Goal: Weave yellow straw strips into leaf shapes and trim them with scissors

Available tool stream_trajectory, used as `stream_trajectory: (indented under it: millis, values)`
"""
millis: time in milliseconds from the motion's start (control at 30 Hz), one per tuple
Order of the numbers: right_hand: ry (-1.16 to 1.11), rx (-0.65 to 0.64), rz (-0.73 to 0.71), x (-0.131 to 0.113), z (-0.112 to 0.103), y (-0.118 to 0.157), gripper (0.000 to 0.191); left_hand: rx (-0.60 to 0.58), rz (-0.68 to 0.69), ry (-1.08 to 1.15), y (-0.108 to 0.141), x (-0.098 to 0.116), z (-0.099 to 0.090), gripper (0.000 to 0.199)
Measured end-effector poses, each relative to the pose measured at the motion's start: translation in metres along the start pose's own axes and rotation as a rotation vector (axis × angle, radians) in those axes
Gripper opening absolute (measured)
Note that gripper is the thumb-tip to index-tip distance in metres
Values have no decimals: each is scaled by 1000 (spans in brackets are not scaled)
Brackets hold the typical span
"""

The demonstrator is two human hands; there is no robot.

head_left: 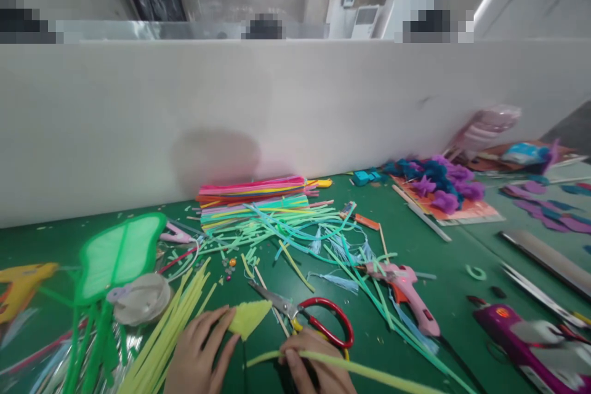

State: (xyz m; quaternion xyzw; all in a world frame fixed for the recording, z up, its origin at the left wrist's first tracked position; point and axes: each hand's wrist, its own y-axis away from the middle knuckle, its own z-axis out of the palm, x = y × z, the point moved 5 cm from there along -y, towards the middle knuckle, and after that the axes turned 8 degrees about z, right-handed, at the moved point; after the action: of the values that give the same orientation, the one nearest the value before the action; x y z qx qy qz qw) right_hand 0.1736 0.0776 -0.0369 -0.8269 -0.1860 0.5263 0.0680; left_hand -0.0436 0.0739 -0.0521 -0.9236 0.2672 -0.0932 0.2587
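Observation:
My left hand (pixel 203 345) pinches a yellow-green fuzzy piece (pixel 250 318), roughly triangular and made of pipe cleaners laid side by side. Between the thumb and finger of my right hand (pixel 316 360) is a single yellow pipe cleaner (pixel 369 371); its short end points left toward the piece, while the long part runs off to the lower right. Just beyond my hands lie red-handled scissors (pixel 348 323), blades apart. Something with yellow handles shows partly beneath my right hand. Loose yellow pipe cleaners (pixel 170 326) lie left of my left hand.
Bundles of coloured pipe cleaners (pixel 253 197) lie against the white partition (pixel 277 104). A pink glue gun (pixel 409 295) rests at right, near a purple device (pixel 512 338). At left are a green leaf-shaped panel (pixel 120 252), a clear tape roll (pixel 143 298) and a yellow glue gun (pixel 23 286).

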Motion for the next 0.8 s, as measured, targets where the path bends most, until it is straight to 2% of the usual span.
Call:
stream_trajectory:
  millis: [167, 300, 467, 667, 800]
  values:
    - [-37, -51, 105, 3, 3, -1, 18, -15, -185, 44, 2, 0, -3, 34]
    - [-9, -100, 210, 5, 5, -4, 25, -34, -213, 84, 4, 2, -5, 33]
    - [-175, -159, 425, 7, 7, -1, 29, -60, -279, 173, 12, 5, -11, 33]
    - [-362, -91, 606, 8, 10, 10, 33, -69, -433, 146, 36, 9, -22, 40]
    - [-351, -64, 700, 4, 18, 16, 33, -95, -425, 167, 36, 19, -21, 38]
